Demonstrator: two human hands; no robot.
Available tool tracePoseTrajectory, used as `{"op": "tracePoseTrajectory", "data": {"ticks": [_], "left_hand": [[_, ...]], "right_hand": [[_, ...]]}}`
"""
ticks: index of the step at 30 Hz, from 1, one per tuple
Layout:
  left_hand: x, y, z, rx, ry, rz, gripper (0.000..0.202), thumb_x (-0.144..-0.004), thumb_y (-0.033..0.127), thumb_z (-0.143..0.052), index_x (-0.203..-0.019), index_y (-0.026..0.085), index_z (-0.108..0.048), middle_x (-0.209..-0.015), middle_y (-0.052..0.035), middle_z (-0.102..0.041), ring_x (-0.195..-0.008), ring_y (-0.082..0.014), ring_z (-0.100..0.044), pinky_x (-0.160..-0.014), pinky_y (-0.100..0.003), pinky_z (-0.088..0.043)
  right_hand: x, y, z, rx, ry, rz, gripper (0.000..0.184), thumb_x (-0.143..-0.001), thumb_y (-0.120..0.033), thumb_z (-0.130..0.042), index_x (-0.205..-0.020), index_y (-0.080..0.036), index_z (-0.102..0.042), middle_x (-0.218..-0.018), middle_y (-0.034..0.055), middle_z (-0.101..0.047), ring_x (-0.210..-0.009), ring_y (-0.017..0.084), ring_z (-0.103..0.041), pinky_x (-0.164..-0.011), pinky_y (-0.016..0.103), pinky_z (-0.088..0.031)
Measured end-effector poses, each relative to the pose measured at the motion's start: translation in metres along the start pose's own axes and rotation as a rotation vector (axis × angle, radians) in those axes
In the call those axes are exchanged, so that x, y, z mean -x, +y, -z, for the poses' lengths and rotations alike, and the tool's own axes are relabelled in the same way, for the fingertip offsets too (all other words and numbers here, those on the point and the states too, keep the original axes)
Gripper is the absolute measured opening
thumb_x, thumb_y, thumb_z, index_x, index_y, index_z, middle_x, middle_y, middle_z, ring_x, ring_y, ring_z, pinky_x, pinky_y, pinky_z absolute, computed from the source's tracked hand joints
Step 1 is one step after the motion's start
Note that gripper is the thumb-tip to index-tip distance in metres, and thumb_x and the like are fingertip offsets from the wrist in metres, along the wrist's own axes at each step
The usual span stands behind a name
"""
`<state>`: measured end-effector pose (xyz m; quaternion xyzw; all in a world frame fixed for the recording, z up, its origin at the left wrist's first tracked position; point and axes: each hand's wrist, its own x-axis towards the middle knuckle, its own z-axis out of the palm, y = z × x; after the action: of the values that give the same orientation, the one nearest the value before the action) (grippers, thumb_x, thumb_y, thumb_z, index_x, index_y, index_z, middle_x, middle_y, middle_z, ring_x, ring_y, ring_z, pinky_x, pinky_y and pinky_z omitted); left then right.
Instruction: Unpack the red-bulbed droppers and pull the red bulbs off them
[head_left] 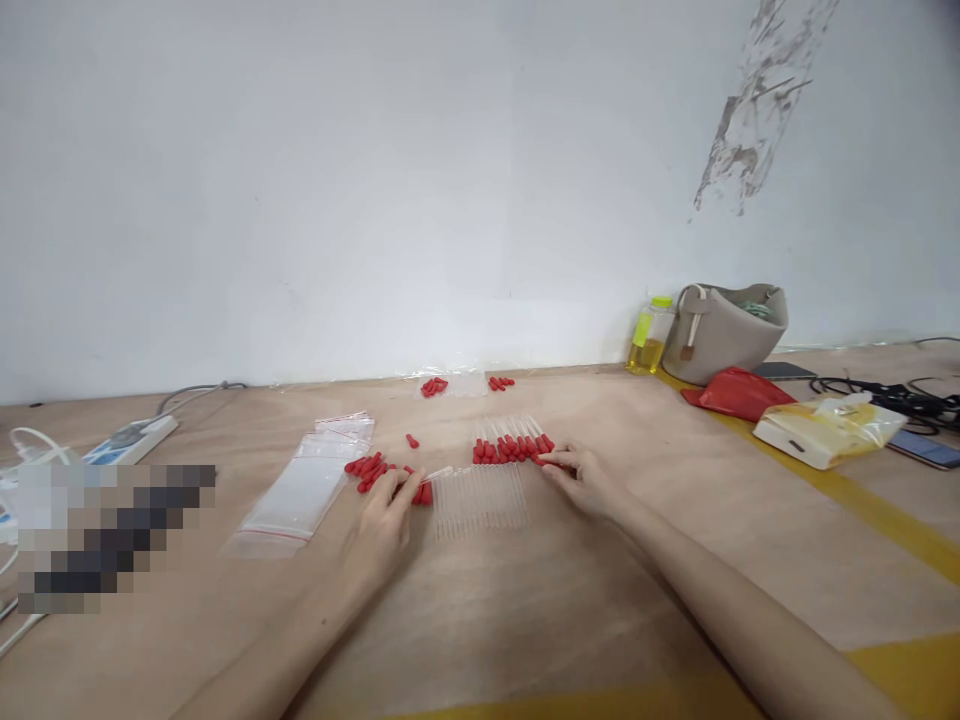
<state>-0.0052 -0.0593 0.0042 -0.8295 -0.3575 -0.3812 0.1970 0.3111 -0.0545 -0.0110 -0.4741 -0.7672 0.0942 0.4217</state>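
Observation:
My left hand [386, 510] is closed in a pinch, and a thin clear dropper tube [441, 474] sticks out from its fingertips toward the right. Beside that hand lies a pile of red rubber bulbs [367, 470], a few partly hidden by the fingers. Below the tube, bare clear tubes [480, 500] lie side by side in a row. Behind them is a row of droppers [514, 445], their red bulbs facing me. My right hand [589, 482] pinches the red bulb of the dropper at the row's right end.
Clear zip bags [296, 490] lie left of the bulbs. More red bulbs [433, 387] and a plastic bag sit by the wall. At right are an oil bottle [649, 340], a grey handbag [727, 335], a red pouch [739, 393] and a tissue pack [825, 430]. A power strip [139, 440] lies left.

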Motion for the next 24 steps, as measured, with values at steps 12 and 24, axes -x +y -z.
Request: {"op": "tracePoseTrajectory", "data": {"ticks": [12,24], "left_hand": [[0.008,0.002,-0.02,-0.035,-0.103,-0.266,0.027,-0.085,0.009,-0.034,-0.093,0.016,-0.059,-0.085,-0.0069,-0.062,-0.076,-0.0137,-0.06,-0.069,-0.024,-0.049],[0.005,0.017,-0.02,0.16,-0.218,-0.117,0.016,-0.081,0.018,-0.044,-0.09,0.015,-0.057,-0.09,-0.009,-0.06,-0.081,-0.0167,-0.058,-0.072,-0.029,-0.05]], "right_hand": [[0.007,-0.008,-0.014,0.055,-0.008,-0.205,0.007,-0.071,-0.024,-0.054,-0.071,-0.018,-0.057,-0.07,0.0,-0.062,-0.057,0.011,-0.054,-0.052,0.022,-0.041],[0.008,-0.017,-0.026,0.134,0.099,-0.219,0.01,-0.072,-0.03,-0.059,-0.071,-0.02,-0.059,-0.071,-0.0006,-0.065,-0.059,0.014,-0.057,-0.062,0.027,-0.038]]}}
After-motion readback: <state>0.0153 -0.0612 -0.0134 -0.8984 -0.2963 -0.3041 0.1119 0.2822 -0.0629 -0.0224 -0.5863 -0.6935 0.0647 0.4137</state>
